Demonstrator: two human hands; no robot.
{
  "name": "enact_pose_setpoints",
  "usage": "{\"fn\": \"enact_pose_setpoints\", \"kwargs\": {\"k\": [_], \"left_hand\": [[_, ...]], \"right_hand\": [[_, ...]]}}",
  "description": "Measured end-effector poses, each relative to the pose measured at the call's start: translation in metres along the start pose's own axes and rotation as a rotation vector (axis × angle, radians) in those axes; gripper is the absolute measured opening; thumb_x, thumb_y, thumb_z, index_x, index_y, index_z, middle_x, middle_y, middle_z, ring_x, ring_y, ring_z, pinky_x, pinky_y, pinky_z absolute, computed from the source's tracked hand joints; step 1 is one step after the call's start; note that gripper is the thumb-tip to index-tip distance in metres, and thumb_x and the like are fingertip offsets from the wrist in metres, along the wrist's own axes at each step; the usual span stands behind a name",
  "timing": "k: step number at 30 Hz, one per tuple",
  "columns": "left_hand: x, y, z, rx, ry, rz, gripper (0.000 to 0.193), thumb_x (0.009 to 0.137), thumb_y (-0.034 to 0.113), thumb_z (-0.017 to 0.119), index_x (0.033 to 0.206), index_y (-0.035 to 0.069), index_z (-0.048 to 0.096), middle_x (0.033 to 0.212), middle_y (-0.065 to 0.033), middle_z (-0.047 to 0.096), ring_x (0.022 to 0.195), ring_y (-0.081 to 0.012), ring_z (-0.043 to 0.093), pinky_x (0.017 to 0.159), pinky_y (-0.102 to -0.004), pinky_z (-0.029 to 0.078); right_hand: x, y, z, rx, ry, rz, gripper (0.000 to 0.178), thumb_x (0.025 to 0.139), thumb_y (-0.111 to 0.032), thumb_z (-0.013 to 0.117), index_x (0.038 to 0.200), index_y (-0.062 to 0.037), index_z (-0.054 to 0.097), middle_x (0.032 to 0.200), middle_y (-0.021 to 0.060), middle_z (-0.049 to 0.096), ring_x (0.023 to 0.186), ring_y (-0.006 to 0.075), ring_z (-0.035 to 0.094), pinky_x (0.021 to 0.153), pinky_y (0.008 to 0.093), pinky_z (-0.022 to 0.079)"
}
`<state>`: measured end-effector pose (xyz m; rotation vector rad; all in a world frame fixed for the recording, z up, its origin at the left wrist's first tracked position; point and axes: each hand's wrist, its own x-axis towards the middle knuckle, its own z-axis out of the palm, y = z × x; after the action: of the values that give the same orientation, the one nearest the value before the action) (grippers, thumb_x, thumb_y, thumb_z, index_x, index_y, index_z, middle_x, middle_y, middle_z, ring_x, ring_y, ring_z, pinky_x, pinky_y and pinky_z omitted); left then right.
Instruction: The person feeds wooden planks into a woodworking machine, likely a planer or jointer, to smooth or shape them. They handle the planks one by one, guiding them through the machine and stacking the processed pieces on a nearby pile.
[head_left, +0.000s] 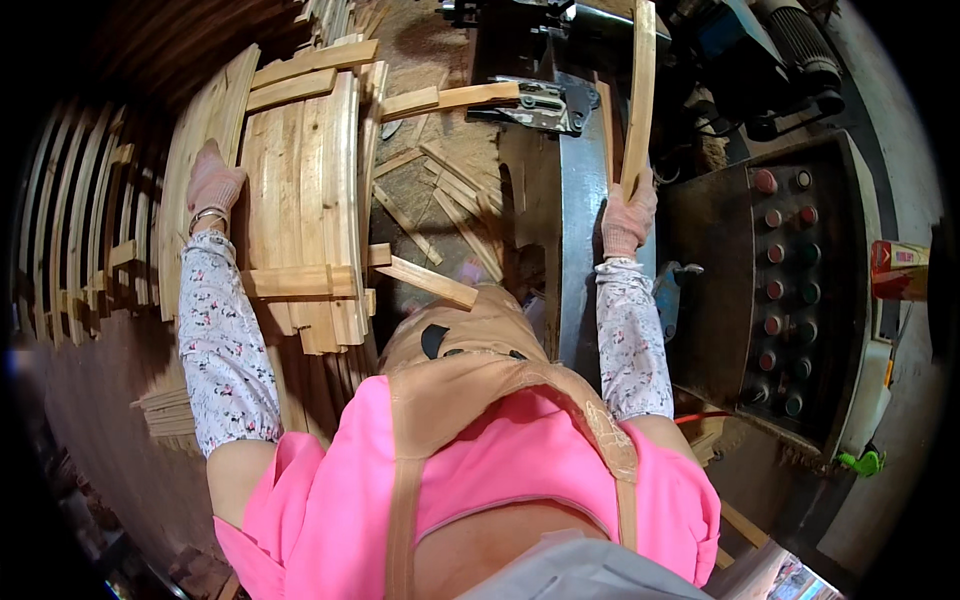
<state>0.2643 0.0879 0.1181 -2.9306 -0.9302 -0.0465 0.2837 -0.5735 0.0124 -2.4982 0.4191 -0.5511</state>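
My left hand (215,182), in a pale pink work glove, is closed on a light wooden board (222,105) along the left side of a stack of boards (300,190). Part of its fingers is hidden from above. On the right, my gloved right hand (629,218) grips the near end of a long narrow wooden strip (641,90). That strip runs away from me above the machine's metal bed (582,200). Short wooden cross-pieces (300,282) lie over the board stack.
A control panel (790,290) with several coloured buttons stands at my right. Ahead is a metal clamp-like fitting (545,105) on the machine. Loose offcuts (460,205) lie among sawdust between stack and machine. More slats (85,220) are stacked far left.
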Motion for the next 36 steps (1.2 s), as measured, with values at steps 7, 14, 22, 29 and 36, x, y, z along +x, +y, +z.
{"fn": "enact_pose_setpoints", "kwargs": {"k": [7,14,22,29,36], "left_hand": [[-0.008,0.015,-0.02,0.046,-0.051,-0.028,0.072,0.083,0.021,0.076,0.149,0.005,0.054,0.151,-0.0202,0.06,0.14,-0.0387,0.058,0.115,-0.0469,0.051],[-0.013,0.017,-0.017,0.059,0.025,-0.006,0.071,0.083,0.022,0.077,0.148,0.004,0.054,0.149,-0.0217,0.061,0.135,-0.0408,0.061,0.113,-0.0479,0.052],[-0.006,0.019,-0.007,0.071,0.032,-0.016,0.065,0.086,0.02,0.074,0.145,0.0,0.056,0.145,-0.027,0.063,0.136,-0.0429,0.061,0.111,-0.0496,0.053],[0.003,0.07,-0.054,-0.197,-0.024,0.078,0.058,0.091,0.043,0.069,0.124,-0.005,0.069,0.126,-0.0307,0.072,0.12,-0.0444,0.07,0.101,-0.0518,0.055],[-0.027,0.201,-0.064,-1.075,-0.031,0.353,0.048,0.089,0.045,0.076,0.105,-0.001,0.072,0.086,-0.0123,0.071,0.076,-0.0227,0.069,0.063,-0.0378,0.055]], "right_hand": [[-0.157,0.046,-0.081,-0.223,-0.143,-0.19,0.051,0.097,-0.022,0.071,0.144,-0.0038,0.062,0.134,0.025,0.068,0.12,0.0447,0.064,0.103,0.0512,0.051],[-0.25,0.068,-0.136,-0.321,-0.082,-0.236,0.038,0.093,-0.02,0.074,0.126,-0.0018,0.069,0.127,0.0243,0.07,0.111,0.0448,0.066,0.095,0.0525,0.053],[-0.095,0.045,-0.048,-0.183,0.022,-0.366,0.016,0.093,-0.019,0.072,0.105,-0.0103,0.078,0.095,0.014,0.074,0.091,0.0355,0.07,0.082,0.0474,0.056],[-0.008,0.012,-0.007,-0.302,-0.205,-0.293,0.033,0.095,-0.026,0.072,0.125,-0.0128,0.077,0.114,0.0119,0.078,0.101,0.0338,0.072,0.088,0.0429,0.057],[-0.041,-0.149,-0.023,0.96,-0.747,-0.304,0.078,0.097,-0.028,0.08,0.164,-0.0096,0.046,0.153,0.0172,0.061,0.134,0.0291,0.062,0.117,0.039,0.049]]}}
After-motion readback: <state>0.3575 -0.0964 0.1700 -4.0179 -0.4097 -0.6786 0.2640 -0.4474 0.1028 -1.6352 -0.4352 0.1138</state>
